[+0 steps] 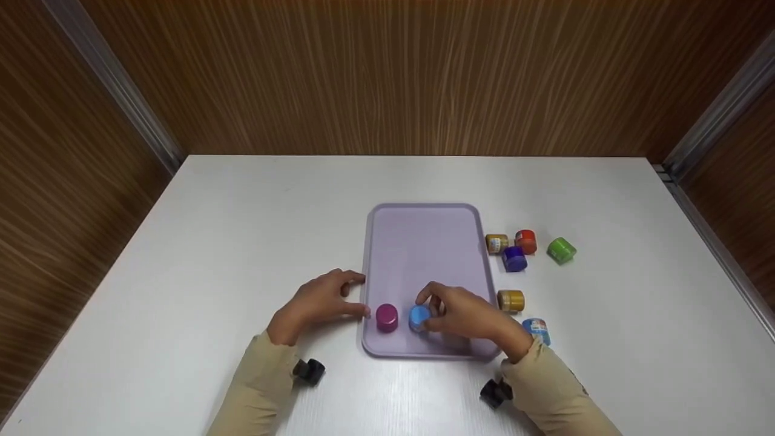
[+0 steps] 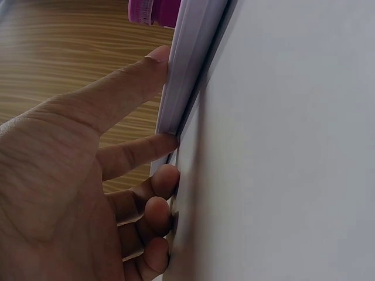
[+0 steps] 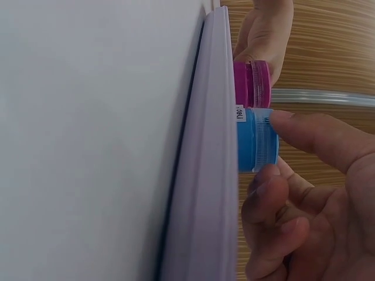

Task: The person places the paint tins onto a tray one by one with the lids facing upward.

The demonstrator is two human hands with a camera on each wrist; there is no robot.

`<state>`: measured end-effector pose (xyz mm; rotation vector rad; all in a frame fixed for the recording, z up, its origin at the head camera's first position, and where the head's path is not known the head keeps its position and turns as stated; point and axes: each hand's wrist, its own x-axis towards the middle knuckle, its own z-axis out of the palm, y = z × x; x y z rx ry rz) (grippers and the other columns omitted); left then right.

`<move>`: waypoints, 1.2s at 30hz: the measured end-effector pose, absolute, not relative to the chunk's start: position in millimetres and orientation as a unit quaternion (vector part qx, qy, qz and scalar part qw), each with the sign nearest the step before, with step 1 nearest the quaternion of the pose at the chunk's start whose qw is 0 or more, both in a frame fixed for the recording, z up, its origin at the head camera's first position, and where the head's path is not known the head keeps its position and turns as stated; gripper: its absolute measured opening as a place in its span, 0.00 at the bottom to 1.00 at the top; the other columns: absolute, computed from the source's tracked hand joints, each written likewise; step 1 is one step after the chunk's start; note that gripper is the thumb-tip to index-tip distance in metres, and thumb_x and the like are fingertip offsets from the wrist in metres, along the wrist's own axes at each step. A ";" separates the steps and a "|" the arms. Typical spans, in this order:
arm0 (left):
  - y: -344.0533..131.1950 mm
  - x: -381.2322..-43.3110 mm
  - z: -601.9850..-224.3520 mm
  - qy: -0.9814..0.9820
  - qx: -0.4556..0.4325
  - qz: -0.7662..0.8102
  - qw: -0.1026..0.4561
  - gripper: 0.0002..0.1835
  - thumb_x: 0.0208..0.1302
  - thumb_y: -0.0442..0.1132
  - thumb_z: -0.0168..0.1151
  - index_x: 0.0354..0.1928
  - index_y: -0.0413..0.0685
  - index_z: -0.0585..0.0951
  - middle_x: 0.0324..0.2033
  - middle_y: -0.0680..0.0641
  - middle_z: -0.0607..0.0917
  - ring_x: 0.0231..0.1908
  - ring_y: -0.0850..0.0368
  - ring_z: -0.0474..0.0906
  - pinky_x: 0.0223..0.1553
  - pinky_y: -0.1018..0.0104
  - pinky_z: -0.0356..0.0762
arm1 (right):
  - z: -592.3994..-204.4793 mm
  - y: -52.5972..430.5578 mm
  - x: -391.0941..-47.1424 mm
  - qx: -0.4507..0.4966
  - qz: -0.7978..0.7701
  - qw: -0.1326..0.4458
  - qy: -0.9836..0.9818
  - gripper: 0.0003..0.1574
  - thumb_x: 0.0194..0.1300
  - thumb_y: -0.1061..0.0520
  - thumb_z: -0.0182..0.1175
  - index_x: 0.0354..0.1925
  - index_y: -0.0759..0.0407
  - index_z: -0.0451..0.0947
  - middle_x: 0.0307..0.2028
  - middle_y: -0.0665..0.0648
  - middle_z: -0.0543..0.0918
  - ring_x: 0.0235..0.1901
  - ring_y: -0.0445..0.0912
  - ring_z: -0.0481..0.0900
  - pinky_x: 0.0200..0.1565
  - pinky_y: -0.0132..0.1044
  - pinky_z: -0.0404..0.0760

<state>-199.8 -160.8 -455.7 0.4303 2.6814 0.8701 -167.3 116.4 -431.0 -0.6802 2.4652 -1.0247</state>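
Observation:
A pale purple tray (image 1: 430,242) lies on the table. My right hand (image 1: 463,312) holds a small blue paint jar (image 1: 419,317) by its lid, between thumb and fingers. In the right wrist view this blue jar (image 3: 255,140) stands upright on the tray, with a white label near its base. Just left of it stands a magenta paint jar (image 1: 387,318), upright and apart from my fingers. My left hand (image 1: 324,303) is at the tray's left rim, thumb and forefinger spread. The left wrist view shows the left thumb (image 2: 132,88) against the rim and the other fingers loosely bent.
Several jars lie on their sides right of the tray: a yellow-brown one (image 1: 497,243), red (image 1: 526,241), purple (image 1: 514,258), green (image 1: 562,250), yellow (image 1: 511,300). A blue one (image 1: 536,330) lies beside my right wrist. Wood-grain panels (image 1: 424,79) wall the table's back and sides.

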 end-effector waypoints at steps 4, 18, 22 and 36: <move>-161.4 -199.3 -456.0 0.930 0.149 0.303 0.147 0.37 0.47 0.57 0.74 0.61 0.53 0.77 0.32 0.52 0.74 0.35 0.59 0.67 0.37 0.64 0.65 | -432.1 117.1 -167.2 -0.251 -0.364 0.183 0.878 0.19 0.56 0.58 0.67 0.45 0.60 0.74 0.28 0.50 0.75 0.28 0.40 0.70 0.31 0.29 0.70; -161.5 -198.3 -456.5 0.929 0.147 0.308 0.146 0.37 0.46 0.58 0.74 0.60 0.55 0.77 0.33 0.52 0.74 0.35 0.58 0.68 0.37 0.63 0.65 | -426.2 127.9 -170.1 -0.250 -0.364 0.193 0.876 0.21 0.59 0.58 0.65 0.50 0.62 0.73 0.32 0.53 0.77 0.30 0.42 0.72 0.33 0.31 0.72; -161.6 -198.0 -456.5 0.927 0.146 0.313 0.146 0.37 0.46 0.58 0.74 0.60 0.54 0.78 0.33 0.52 0.74 0.36 0.58 0.68 0.37 0.63 0.65 | -420.6 137.2 -172.1 -0.245 -0.368 0.185 0.878 0.22 0.61 0.57 0.64 0.51 0.64 0.72 0.32 0.54 0.77 0.30 0.43 0.73 0.33 0.30 0.72; -162.8 -195.7 -455.0 0.927 0.148 0.312 0.146 0.37 0.47 0.57 0.74 0.60 0.53 0.78 0.32 0.52 0.73 0.35 0.58 0.67 0.37 0.64 0.65 | -394.7 189.8 -182.4 -0.177 -0.432 0.147 0.872 0.25 0.63 0.58 0.64 0.54 0.67 0.71 0.35 0.57 0.74 0.27 0.44 0.69 0.27 0.29 0.72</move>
